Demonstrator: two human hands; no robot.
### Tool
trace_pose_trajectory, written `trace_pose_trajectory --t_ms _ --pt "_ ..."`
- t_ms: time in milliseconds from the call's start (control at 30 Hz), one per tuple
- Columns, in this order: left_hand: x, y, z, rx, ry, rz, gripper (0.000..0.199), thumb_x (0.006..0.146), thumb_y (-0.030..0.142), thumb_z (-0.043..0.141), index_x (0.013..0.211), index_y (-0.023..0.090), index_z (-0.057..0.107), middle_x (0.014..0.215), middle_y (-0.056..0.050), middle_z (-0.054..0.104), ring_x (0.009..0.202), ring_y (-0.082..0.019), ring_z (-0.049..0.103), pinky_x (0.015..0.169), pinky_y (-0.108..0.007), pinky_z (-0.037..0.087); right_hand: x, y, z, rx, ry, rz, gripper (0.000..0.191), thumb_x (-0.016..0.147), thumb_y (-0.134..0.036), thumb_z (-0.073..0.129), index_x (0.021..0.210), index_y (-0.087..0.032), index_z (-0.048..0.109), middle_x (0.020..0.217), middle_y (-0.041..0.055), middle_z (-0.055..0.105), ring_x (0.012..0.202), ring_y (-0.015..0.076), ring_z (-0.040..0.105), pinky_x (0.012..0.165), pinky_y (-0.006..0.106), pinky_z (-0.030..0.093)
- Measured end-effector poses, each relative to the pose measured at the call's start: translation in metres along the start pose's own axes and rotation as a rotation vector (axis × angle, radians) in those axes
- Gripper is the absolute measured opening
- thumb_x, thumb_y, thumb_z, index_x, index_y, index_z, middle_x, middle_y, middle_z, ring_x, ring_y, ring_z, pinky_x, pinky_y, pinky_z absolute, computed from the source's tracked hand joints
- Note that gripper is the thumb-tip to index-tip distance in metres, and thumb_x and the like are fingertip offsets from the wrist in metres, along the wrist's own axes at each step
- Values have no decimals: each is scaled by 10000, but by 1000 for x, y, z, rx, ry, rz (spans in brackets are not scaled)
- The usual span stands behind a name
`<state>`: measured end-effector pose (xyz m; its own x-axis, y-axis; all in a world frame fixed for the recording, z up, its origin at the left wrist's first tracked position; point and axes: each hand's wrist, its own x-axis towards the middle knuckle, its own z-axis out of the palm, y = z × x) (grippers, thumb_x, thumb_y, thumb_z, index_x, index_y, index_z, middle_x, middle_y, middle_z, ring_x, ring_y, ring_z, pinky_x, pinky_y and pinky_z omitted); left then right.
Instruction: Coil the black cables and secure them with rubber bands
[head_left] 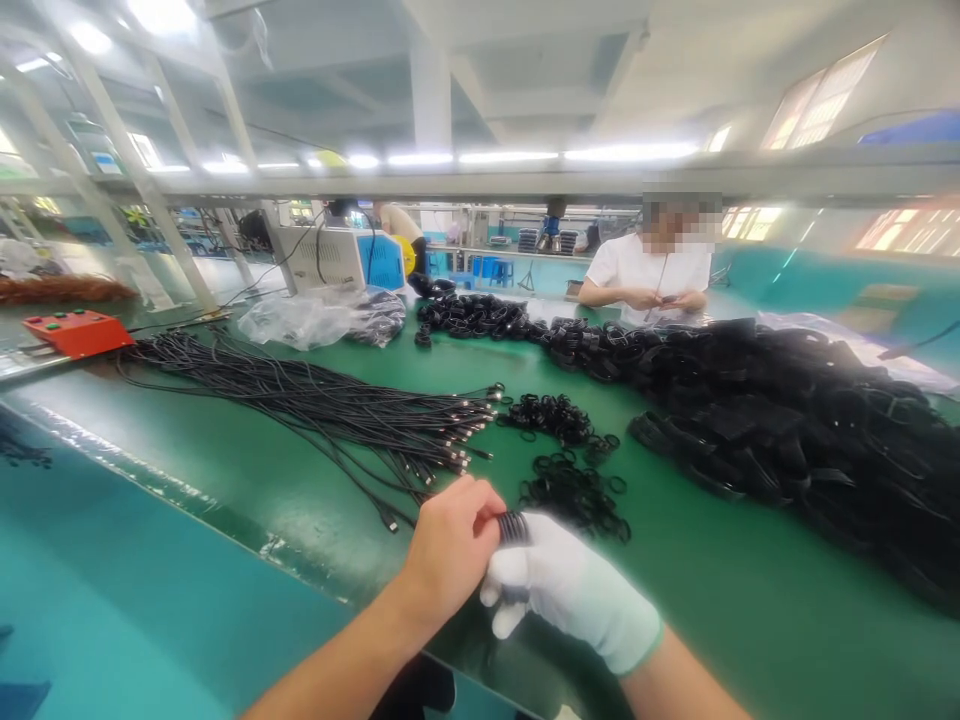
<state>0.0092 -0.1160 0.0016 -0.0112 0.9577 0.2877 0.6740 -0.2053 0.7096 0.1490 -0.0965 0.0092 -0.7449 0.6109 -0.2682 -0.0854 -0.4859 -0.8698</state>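
Note:
My bare left hand (pixel 456 535) is closed, thumb and fingers pinched at the near end of a row of thin black rings (pixel 513 528). My right hand (pixel 559 575), in a white glove, has its fingers curled; the row of rings sits at its index finger, and a dark band shows lower among the fingers. Both hands meet above the front of the green table (pixel 300 500). Just beyond them lie two heaps of loose black rings (pixel 574 495). Left of these, a bundle of black cables (pixel 322 400) points its metal plugs toward the rings.
A large pile of black coiled cables (pixel 750 410) covers the right side. Clear plastic bags (pixel 307 318) lie at the back, near a white and blue machine (pixel 345 255). A red control box (pixel 79 332) stands far left. Another person (pixel 649 265) works across the table.

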Motion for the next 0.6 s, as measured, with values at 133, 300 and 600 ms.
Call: trace_pose_trajectory --t_ms 133,300,600 --pt "5 -5 9 -118 13 -80 155 686 81 480 689 195 585 666 30 558 626 -113 523 574 -215 396 5 7 -2 28 27 -30 148 663 -156 641 789 -87 608 659 18 560 533 94 553 450 196 498" --pt "24 -5 -6 -177 -198 -83 149 721 173 530 843 200 612 722 21 605 620 -122 531 569 -225 407 3 8 -24 83 68 -85 200 693 -212 669 839 -93 602 720 47 579 601 131 569 456 228 485" --pt "74 -22 9 171 -401 160 156 755 136 503 790 229 623 815 4 598 806 -176 555 727 -267 377 -23 -25 -66 309 366 -253 397 669 -271 746 997 -169 548 808 44 619 790 221 623 565 304 489"
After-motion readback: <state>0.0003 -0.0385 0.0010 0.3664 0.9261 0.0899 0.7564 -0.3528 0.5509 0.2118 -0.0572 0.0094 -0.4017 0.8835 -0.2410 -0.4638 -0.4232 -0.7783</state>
